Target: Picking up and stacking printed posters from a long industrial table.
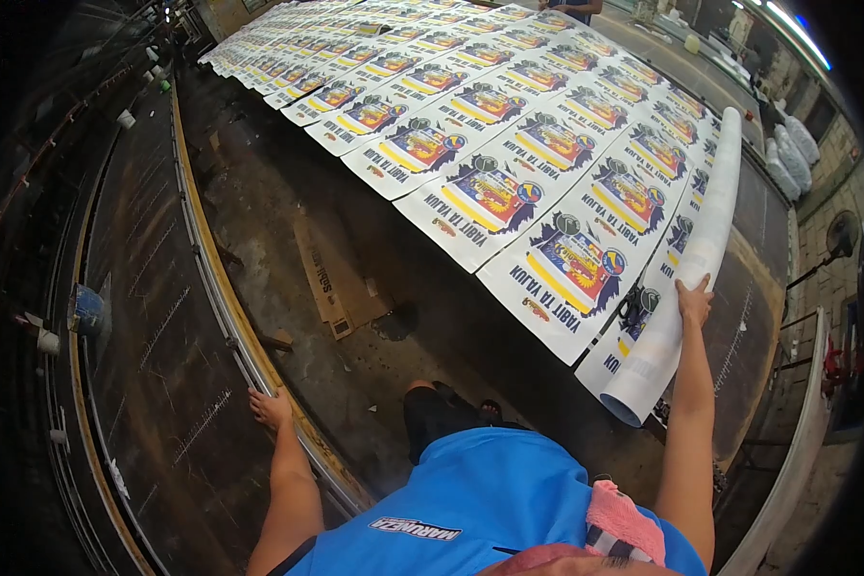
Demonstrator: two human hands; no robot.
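Note:
A long white roll (708, 235) of sheet material lies along the right side of the printed sheets, its hollow near end facing me. My right hand (695, 300) rests against the roll's right side, thumb and fingers apart, too small to wrap round it. Under and left of the roll spread several white sheets (547, 331) in rows, printed with repeated blue, yellow and red designs. Over on the left, my left hand (272, 408) lies on the metal rail (250, 370) of another long table, fingers spread, holding nothing.
A dark long table (154, 355) runs along my left, with a blue container (88, 309) at its far side. Flattened cardboard (331, 288) lies on the floor between the tables. Another person (576, 10) stands at the far end. White bags (795, 144) and a fan (843, 232) are at right.

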